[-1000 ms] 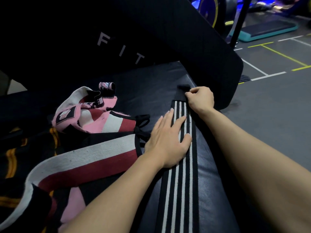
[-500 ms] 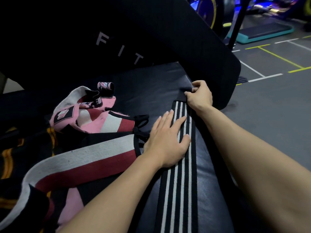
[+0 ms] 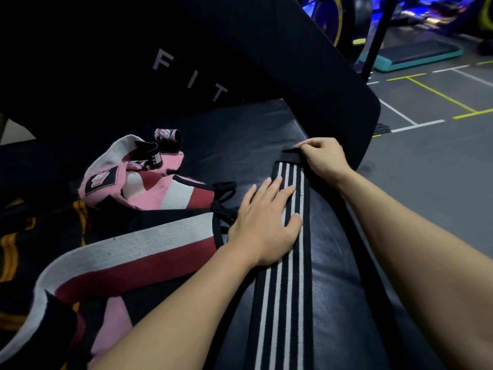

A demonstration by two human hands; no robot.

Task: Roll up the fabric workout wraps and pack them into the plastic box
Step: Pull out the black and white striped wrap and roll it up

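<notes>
Counting hands: two bare hands show, both on the black-and-white striped wrap (image 3: pixel 286 284).
Left hand: the left hand (image 3: pixel 265 222) lies flat on the striped wrap with straight fingers spread a little, pressing it onto the bench pad (image 3: pixel 346 276); it holds nothing.
Right hand: the right hand (image 3: pixel 324 160) is at the far end of the striped wrap, its thumb and fingers pinching the plain black end tab there; the tab's tip is lifted a little off the pad.
Striped wrap: one long band, black with four white stripes, lying unrolled and straight along the bench pad from the bottom edge of the view up to the right hand.
Other wraps: left of the striped wrap, one wide white, dark red and black wrap (image 3: pixel 128 252) lies loose, its black-edged end just beside the left hand; beyond it a pink, white and red bundle (image 3: pixel 149 182) sits in a heap, and how many wraps it contains cannot be told.
Rolled piece: one small pink roll (image 3: pixel 168 134) stands at the far side of that bundle.
Yellow-striped fabric: one dark piece with yellow stripes (image 3: pixel 10 244) lies furthest left of the striped wrap.
Backrest: one tilted black pad lettered F I T (image 3: pixel 186 76) rises beyond the striped wrap.
Floor: grey gym floor (image 3: pixel 426 182) with white and yellow lines lies right of the striped wrap, one teal step platform (image 3: pixel 416 53) further off.
</notes>
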